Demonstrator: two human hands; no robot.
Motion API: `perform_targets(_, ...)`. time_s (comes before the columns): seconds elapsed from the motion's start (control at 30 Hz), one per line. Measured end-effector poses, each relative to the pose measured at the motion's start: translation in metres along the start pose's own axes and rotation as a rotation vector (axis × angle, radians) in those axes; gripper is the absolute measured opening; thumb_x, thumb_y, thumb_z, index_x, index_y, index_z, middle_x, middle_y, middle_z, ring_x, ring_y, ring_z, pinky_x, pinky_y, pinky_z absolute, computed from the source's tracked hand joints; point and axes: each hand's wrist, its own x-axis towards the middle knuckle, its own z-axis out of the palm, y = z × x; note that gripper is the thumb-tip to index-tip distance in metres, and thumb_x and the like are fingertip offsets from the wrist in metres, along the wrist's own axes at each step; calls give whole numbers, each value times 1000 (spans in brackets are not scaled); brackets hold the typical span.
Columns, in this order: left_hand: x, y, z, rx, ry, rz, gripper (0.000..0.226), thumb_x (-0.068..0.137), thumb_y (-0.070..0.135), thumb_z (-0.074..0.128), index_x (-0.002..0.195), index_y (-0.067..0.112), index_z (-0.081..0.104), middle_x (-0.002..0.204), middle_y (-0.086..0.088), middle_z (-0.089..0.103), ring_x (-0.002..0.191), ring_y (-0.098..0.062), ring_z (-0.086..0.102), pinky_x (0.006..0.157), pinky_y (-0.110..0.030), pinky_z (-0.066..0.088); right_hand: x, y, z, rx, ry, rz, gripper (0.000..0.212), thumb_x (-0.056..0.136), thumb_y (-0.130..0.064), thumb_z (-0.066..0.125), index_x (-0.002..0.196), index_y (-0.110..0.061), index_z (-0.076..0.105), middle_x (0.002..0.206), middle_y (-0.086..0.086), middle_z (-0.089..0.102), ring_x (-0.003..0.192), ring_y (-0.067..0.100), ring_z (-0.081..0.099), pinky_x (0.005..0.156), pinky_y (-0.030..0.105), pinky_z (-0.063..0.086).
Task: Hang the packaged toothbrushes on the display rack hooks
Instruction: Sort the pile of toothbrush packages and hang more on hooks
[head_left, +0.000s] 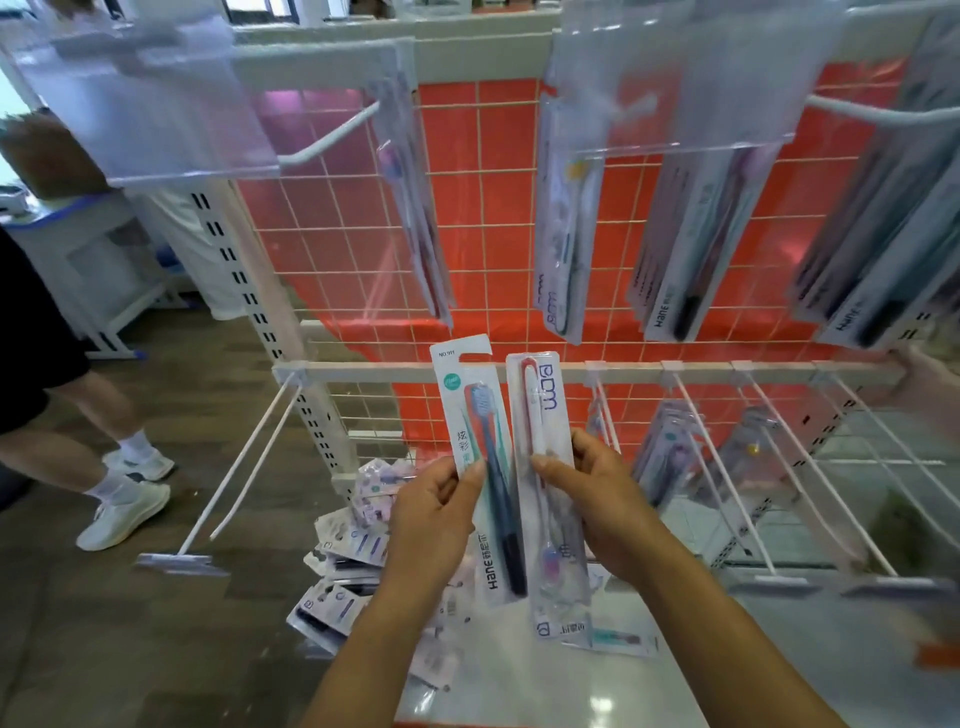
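Note:
My left hand (434, 512) grips a white Hane pack holding a dark blue toothbrush (480, 467), upright, hang tab at the top. My right hand (597, 493) pinches a clear EDM pack with a white and red toothbrush (543, 410), held right beside the first pack. Both packs are in front of the rack's lower white crossbar (623, 371). Long white hooks (717, 452) stick out from that bar toward me. On the upper hooks (332, 137) hang more packaged toothbrushes (563, 249).
A pile of loose toothbrush packs (353, 561) lies on the white base shelf (519, 686) and floor below my hands. The rack back is a white wire grid over red (483, 208). A person's legs in white sneakers (124, 514) stand at the left.

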Motion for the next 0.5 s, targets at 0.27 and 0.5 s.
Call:
perform_targets(0.27,-2,23,40,-20,-15,50,29,89,41,61,88,13,66,88,-24,66,84,-46,61,70,-57,55,-16,-24,-33,-11,-16,-65,26,88,-7,62,110,-22,64,102,2,73,96,18,70,82,33,57)
perform_targets(0.5,-10,51,84,-57,-83,84,18,91,33,60,86,19,71,83,-19,69,78,-43,64,69,-59,52,-33,-43,-73,12,53,-88,29,88,-7,62,115,-18,62,105,4,72,99,20,69,86,37,56)
